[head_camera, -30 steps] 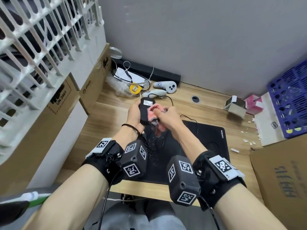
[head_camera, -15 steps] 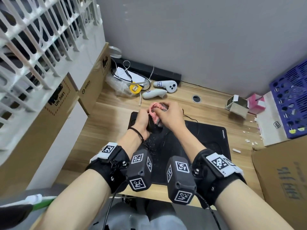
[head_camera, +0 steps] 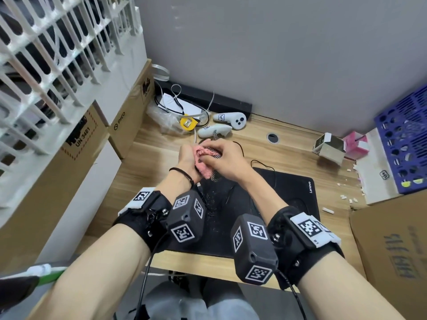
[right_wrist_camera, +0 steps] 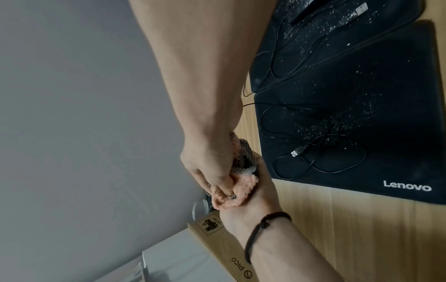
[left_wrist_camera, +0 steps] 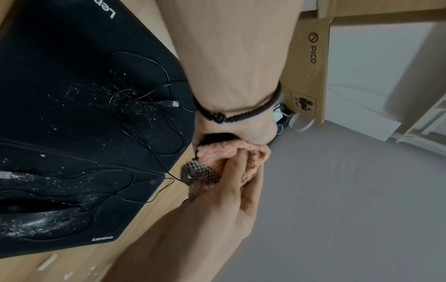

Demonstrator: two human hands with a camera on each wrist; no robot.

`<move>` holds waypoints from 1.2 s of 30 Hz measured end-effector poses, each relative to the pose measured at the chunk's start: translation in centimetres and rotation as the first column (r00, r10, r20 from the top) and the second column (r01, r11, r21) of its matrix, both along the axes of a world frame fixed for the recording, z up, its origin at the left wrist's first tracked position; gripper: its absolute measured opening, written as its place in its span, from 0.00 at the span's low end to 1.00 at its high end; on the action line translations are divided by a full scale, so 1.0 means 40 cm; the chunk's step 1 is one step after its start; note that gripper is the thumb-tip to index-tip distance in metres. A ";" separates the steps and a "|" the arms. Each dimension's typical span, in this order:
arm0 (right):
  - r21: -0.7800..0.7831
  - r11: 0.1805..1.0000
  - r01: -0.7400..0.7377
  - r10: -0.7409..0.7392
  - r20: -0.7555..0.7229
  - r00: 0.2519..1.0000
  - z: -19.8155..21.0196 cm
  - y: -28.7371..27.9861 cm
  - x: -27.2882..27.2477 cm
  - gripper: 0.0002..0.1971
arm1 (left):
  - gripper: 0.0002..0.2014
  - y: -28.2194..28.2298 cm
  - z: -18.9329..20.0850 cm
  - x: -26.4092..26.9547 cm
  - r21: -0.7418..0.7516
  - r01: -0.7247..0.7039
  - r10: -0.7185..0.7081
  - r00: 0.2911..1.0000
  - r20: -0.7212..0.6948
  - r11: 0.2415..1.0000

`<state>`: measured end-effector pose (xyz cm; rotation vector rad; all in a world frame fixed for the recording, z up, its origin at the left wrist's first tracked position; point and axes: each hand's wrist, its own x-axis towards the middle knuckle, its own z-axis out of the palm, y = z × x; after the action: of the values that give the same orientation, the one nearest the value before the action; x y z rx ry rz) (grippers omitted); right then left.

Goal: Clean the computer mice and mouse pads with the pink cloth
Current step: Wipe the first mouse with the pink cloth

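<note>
Wooden desk [head_camera: 159,162] against a grey wall, boxed in by cardboard cartons on both sides. Two black Lenovo mouse pads [head_camera: 293,188] lie on it, overlapping and speckled with white dust; thin black cables loop across them, one ending in a loose USB plug [left_wrist_camera: 171,104]. A second dusty mouse [left_wrist_camera: 36,219] rests on the nearer pad.

Both hands are raised over the far edge of the pads. Left hand [head_camera: 188,158] is curled around a black mouse [left_wrist_camera: 217,137], of which only a dark sliver shows beneath the palm. Right hand [head_camera: 227,158] has its fingers bunched on the pink cloth [head_camera: 204,168], pressing it against the mouse; the cloth's grey mesh side shows at the fold.

Behind the hands: two white controllers [head_camera: 228,120], a yellow tape measure [head_camera: 187,123], tangled cords. At right: a small open box [head_camera: 329,148] and a blue perforated crate [head_camera: 406,139].
</note>
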<state>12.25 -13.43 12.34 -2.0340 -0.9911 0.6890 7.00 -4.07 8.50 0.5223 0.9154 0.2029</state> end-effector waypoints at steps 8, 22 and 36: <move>0.019 0.997 0.068 -0.069 0.009 0.998 -0.021 -0.011 0.027 0.10 | 0.18 0.005 0.009 -0.014 -0.003 0.084 -0.084 0.996 0.005 0.996; -0.080 0.939 0.334 -0.326 0.101 0.940 -0.036 0.022 0.073 0.11 | 0.14 -0.036 0.015 -0.025 0.136 0.226 -0.233 0.972 0.039 0.965; 0.090 0.972 0.216 -0.227 0.147 0.963 -0.025 0.010 0.049 0.11 | 0.18 -0.015 0.018 -0.016 0.306 0.150 -0.194 0.974 0.118 0.940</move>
<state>14.22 -13.03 11.34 -2.1185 -0.8446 0.3732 6.37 -4.67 9.24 0.8509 0.6942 0.2170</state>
